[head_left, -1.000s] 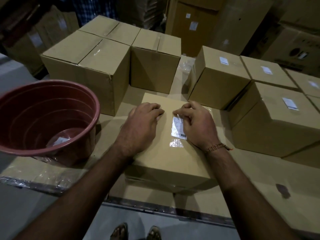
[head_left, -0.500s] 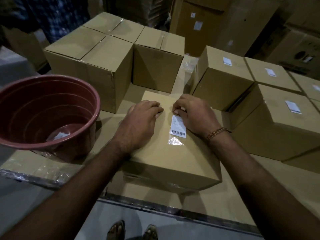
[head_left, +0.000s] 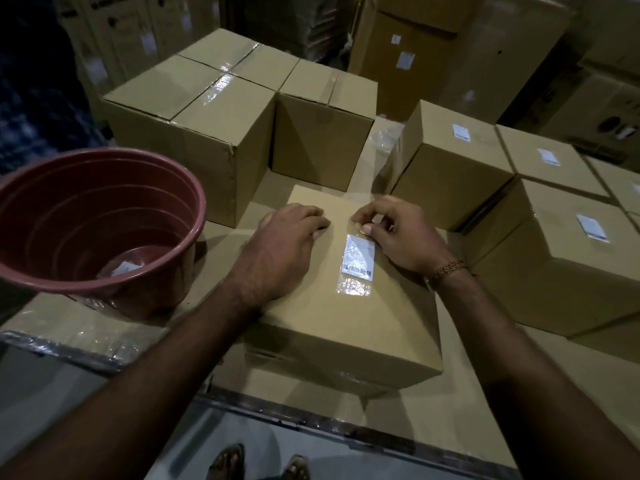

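Observation:
A sealed brown carton [head_left: 346, 327] sits in front of me on the cardboard-covered table. A white barcode label [head_left: 358, 258] lies on its top under a strip of clear tape. My left hand [head_left: 284, 251] rests on the carton's top to the left of the label, fingertips bent down onto the cardboard. My right hand [head_left: 398, 237] is at the label's far end, where its thumb and curled fingers pinch the tape edge.
A red plastic tub [head_left: 104, 154] stands at the left with a loose label [head_left: 121, 268] inside. Taped cartons [head_left: 194, 109] stand behind, and labelled cartons [head_left: 571, 265] fill the right. The table's front edge [head_left: 311, 422] runs just above my feet.
My right hand's fingers have drawn up from lying over the label to its far end. My left hand stays on the carton.

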### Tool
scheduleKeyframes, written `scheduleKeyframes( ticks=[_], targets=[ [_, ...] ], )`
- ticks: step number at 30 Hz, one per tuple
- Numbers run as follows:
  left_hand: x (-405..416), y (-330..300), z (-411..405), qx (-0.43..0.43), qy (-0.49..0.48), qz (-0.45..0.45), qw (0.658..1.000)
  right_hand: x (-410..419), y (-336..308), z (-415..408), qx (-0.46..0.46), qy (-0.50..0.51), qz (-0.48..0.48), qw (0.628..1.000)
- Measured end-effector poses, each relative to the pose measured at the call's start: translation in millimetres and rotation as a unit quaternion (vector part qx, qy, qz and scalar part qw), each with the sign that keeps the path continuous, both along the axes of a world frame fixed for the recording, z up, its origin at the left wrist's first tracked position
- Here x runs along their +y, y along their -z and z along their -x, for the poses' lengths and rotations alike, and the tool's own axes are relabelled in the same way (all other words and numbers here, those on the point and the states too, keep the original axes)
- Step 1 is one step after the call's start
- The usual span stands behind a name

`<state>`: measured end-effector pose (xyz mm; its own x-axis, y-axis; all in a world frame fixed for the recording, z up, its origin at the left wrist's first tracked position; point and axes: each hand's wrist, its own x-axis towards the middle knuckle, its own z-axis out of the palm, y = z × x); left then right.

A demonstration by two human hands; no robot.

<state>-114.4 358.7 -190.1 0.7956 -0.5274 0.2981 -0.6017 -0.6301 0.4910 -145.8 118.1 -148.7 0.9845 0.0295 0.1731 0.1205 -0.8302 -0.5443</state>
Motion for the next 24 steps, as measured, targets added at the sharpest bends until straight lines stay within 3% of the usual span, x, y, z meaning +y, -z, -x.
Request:
scheduleKeyframes(
  ticks=[10, 24],
  targets=[
    [-2, 1, -1, -0.01, -0.004, -0.009, 1.0, 7, 3, -6, -0.06, -0.037, 0.076, 0.995],
    [-1, 5, -2, -0.019, 0.001, 0.006, 1.0, 8, 7, 8, -0.06, -0.023, 0.029, 0.998]
  ],
)
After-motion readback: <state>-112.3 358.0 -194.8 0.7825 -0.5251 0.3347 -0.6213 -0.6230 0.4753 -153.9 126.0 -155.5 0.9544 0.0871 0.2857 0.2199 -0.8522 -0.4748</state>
